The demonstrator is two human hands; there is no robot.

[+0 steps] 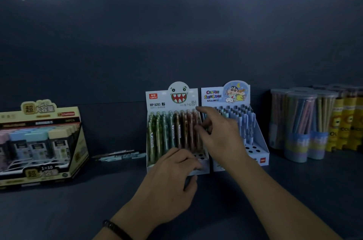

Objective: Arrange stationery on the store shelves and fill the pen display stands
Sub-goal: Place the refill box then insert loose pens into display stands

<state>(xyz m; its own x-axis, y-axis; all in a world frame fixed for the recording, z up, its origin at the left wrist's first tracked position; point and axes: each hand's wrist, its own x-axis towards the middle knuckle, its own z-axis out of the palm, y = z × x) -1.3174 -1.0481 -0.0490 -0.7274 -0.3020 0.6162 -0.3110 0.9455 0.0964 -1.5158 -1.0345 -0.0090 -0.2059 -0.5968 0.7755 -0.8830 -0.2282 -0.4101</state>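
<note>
Filling the monster pen stand (157,100) on the shelf (78,210): left hand (172,178) fingers curl over its front lip, steadying it. The right hand (218,133) is at the reddish pens (187,127), forefinger outstretched (pinching one? cannot tell). Next, likely, the empty front holes (200,155) need pens slotted upright.

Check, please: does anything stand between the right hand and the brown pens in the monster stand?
Nothing visible does. The right hand is at the brown pens on the right side of the monster stand. The left hand holds the stand's front edge, lower down, out of the way.
</note>
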